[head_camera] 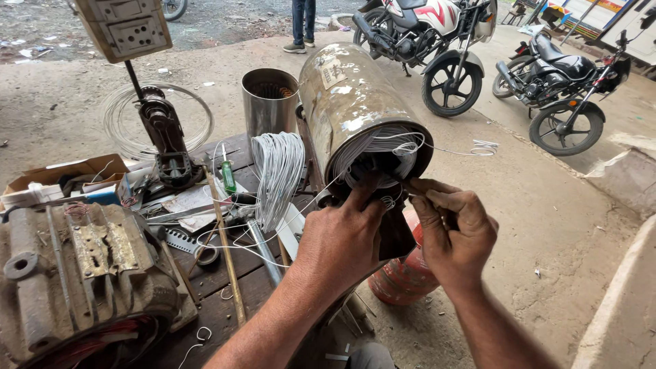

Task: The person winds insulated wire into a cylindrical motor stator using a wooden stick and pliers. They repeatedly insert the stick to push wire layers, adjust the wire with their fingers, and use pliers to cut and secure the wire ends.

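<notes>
A cylindrical metal motor stator lies on its side at the far edge of the wooden workbench, its open end turned toward the wearer and packed with white winding wire. The left hand is pressed against the lower rim of that opening, fingers reaching into the bore and spread rather than closed round anything; no object is seen held in it. The right hand sits just beside the opening on the right, thumb and fingers pinched together on a thin strand of the white wire, which loops out from the winding; a further loose length of wire trails off to the right above the ground. A hank of white wire coils hangs just left of the stator, touching the bench. Behind it stands an upright steel cylinder, open at the top. A green-handled screwdriver lies on the bench near a hand-cranked winding fixture, which carries a ring of bare wire. A heavy rusted motor casing occupies the near left corner. A red gas cylinder stands on the ground below the hands. Two motorcycles are parked on the concrete beyond, well apart from the bench.
</notes>
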`<action>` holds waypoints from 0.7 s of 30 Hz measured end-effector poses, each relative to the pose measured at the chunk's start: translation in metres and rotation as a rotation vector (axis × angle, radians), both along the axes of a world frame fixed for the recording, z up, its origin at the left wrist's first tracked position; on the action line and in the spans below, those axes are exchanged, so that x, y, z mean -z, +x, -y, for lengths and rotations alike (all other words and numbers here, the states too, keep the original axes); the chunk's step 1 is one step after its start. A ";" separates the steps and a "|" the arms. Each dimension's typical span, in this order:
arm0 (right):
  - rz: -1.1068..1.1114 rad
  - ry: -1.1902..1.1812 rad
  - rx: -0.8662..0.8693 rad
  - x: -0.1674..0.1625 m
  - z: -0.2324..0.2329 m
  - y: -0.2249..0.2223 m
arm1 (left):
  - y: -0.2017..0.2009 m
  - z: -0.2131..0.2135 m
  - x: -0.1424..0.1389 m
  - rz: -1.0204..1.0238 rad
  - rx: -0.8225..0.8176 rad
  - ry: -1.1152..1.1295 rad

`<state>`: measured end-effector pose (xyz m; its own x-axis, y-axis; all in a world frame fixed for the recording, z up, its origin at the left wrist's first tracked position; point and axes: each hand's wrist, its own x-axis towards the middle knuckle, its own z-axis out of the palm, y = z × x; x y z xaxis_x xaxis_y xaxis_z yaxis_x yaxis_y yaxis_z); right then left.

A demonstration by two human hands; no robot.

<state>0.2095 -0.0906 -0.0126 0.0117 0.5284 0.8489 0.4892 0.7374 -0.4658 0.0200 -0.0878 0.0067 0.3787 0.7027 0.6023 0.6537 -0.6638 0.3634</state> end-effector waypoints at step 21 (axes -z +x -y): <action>0.230 0.044 -0.009 -0.016 -0.010 0.014 | -0.003 -0.001 0.001 0.050 0.026 -0.031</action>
<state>0.2237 -0.0808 0.0035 -0.1889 0.4900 0.8510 0.5723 0.7591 -0.3101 0.0172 -0.0869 0.0058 0.3671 0.7116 0.5990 0.6173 -0.6681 0.4154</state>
